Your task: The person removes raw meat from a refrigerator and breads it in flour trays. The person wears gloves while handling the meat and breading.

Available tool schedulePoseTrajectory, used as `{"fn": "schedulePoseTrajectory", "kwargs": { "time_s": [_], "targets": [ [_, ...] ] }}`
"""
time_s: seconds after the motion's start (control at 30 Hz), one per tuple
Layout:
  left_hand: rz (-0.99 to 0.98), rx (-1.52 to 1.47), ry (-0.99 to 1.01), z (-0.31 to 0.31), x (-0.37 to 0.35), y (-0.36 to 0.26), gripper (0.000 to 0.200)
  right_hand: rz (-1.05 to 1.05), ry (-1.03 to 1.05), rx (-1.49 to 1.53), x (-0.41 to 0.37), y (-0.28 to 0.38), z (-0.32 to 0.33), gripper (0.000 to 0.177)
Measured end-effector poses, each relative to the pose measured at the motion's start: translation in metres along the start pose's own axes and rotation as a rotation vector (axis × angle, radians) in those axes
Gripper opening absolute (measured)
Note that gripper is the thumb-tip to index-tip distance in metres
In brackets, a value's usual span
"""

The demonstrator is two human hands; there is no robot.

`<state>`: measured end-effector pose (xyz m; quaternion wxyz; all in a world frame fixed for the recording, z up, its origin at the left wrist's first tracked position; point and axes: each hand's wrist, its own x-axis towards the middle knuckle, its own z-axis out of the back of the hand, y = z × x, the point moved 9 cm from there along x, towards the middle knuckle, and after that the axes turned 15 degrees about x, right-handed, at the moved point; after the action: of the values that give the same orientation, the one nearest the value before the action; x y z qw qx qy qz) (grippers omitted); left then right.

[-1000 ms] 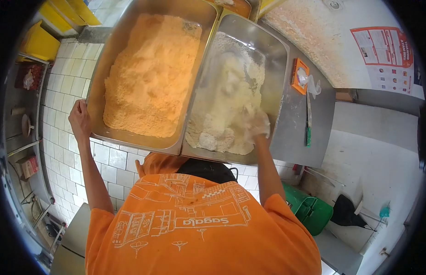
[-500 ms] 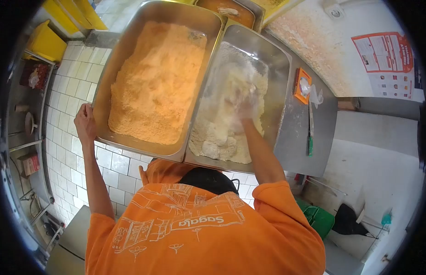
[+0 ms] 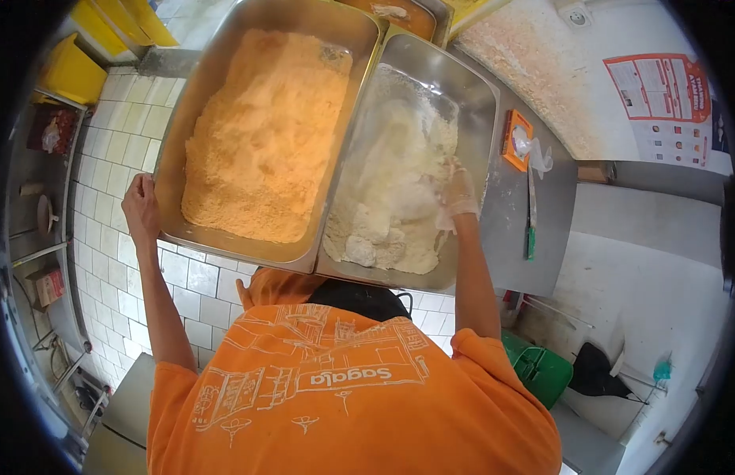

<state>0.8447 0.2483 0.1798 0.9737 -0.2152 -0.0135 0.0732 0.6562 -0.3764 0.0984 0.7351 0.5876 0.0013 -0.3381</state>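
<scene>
Our left hand (image 3: 140, 207) curls over the rim of the crumb pan (image 3: 174, 146) — bracing it, we judge. Our gloved right hand (image 3: 460, 194), fingers loosely spread, presses the flour (image 3: 391, 174) against the right wall of the flour pan (image 3: 472, 95) — likely gathering it inward.

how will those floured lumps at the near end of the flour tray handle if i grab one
Probably soft, not rigid: the floured lumps look irregular and rounded. Likely to shed coating, sitting in loose flour. Unlikely to roll far, bedded against each other.
</scene>
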Motion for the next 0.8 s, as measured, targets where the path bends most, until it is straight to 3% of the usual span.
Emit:
{"fn": "schedulePoseTrajectory", "kwargs": {
  "time_s": [0.03,0.07,0.13,0.17,0.23,0.27,0.33,0.37,0.4,0.57,0.6,0.67,0.77,0.8],
  "targets": [
    [-0.018,0.012,-0.019,0.001,0.001,0.000,0.035,-0.110,-0.128,0.461,0.002,-0.024,0.018,0.042],
    [-0.037,0.023,-0.041,0.002,0.001,-0.001,0.034,-0.110,-0.134,0.461,0.002,-0.036,0.027,0.042],
    [-0.029,-0.008,-0.038,0.001,0.002,0.000,0.035,0.069,0.089,-0.182,-0.006,-0.035,0.022,0.039],
    [-0.018,-0.037,-0.040,0.000,0.002,0.002,0.035,0.070,0.086,-0.183,-0.017,-0.022,0.014,0.039],
    [-0.008,-0.026,-0.024,0.001,0.002,0.002,0.036,-0.164,0.131,-0.944,-0.047,0.000,-0.013,0.045],
    [0.003,-0.011,-0.006,0.000,0.001,0.004,0.036,-0.163,0.132,-0.947,-0.051,-0.008,-0.013,0.045],
    [0.006,-0.027,-0.017,0.000,0.002,0.005,0.037,-0.077,0.105,-0.769,-0.041,-0.046,-0.008,0.054],
    [0.003,-0.037,-0.022,-0.001,0.001,0.005,0.037,0.076,0.305,-0.611,-0.006,-0.135,0.005,0.064],
    [0.002,-0.041,-0.020,-0.001,0.001,0.005,0.037,0.075,0.302,-0.614,-0.010,-0.131,0.006,0.064],
    [0.018,-0.032,-0.007,0.002,0.000,0.002,0.037,0.634,0.116,-0.858,-0.092,-0.011,-0.042,0.063],
    [0.018,-0.034,-0.006,0.002,0.000,0.002,0.037,0.633,0.116,-0.861,-0.095,-0.020,-0.046,0.063],
    [0.041,-0.050,0.010,0.000,0.002,0.004,0.036,0.208,-0.018,-0.467,-0.077,-0.066,-0.024,0.058],
    [0.004,-0.096,-0.019,-0.002,0.004,0.009,0.036,0.085,0.053,-0.606,-0.100,0.019,-0.040,0.060],
    [0.003,-0.095,-0.017,-0.001,0.003,0.008,0.036,0.084,0.052,-0.606,-0.086,-0.010,-0.038,0.060]
  ]
}}
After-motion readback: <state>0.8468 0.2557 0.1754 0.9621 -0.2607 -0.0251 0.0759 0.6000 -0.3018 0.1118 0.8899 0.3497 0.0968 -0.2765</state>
